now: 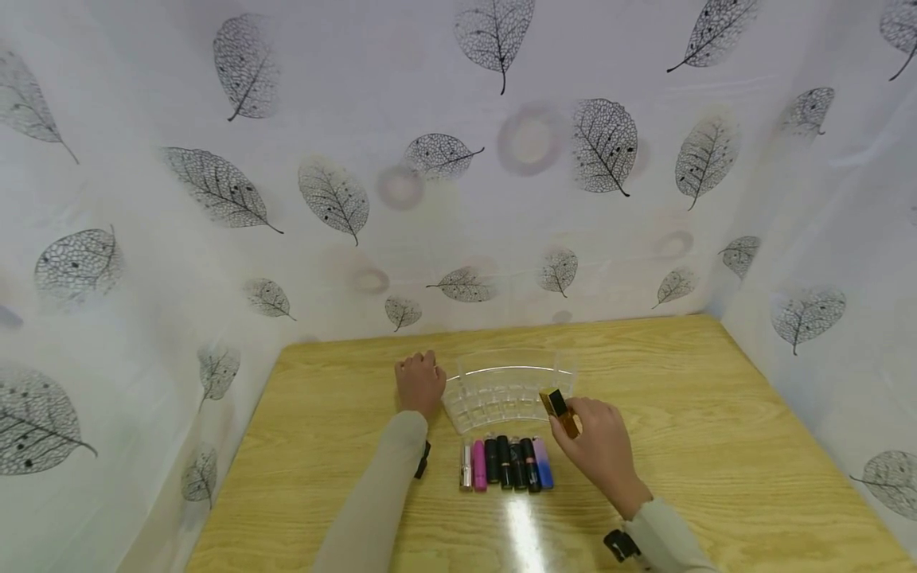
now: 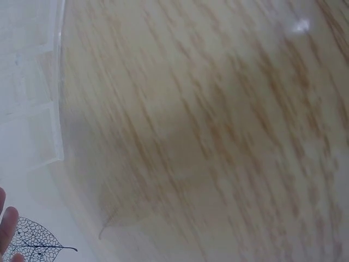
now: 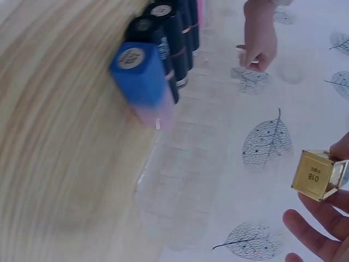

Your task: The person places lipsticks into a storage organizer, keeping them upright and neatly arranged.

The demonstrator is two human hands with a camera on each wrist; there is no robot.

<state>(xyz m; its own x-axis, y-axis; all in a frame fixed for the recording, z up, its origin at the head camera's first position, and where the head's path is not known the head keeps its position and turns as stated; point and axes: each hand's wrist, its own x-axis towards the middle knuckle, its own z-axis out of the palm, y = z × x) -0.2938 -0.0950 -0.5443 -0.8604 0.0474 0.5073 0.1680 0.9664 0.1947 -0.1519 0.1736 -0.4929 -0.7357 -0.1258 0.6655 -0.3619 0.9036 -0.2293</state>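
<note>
In the head view my right hand [image 1: 600,446] pinches a gold lipstick [image 1: 556,402] with a black panel, above the right end of a clear acrylic organizer [image 1: 494,404]. The right wrist view shows the square gold base of the lipstick [image 3: 312,176], marked 018, between thumb and fingers. My left hand [image 1: 420,385] is at the organizer's left end, fingers loosely bent; whether it touches the edge I cannot tell. Several lipstick tubes lie side by side in front of the organizer: a silver one [image 1: 466,465], a magenta one [image 1: 480,465], black ones [image 1: 505,461] and a blue-and-lilac one [image 1: 543,463].
The organizer's small compartments [image 2: 27,131] show at the edge of the left wrist view. A wood-grain table [image 1: 322,446] carries everything. White curtains [image 1: 430,231] printed with dark leaves stand behind it and at both sides.
</note>
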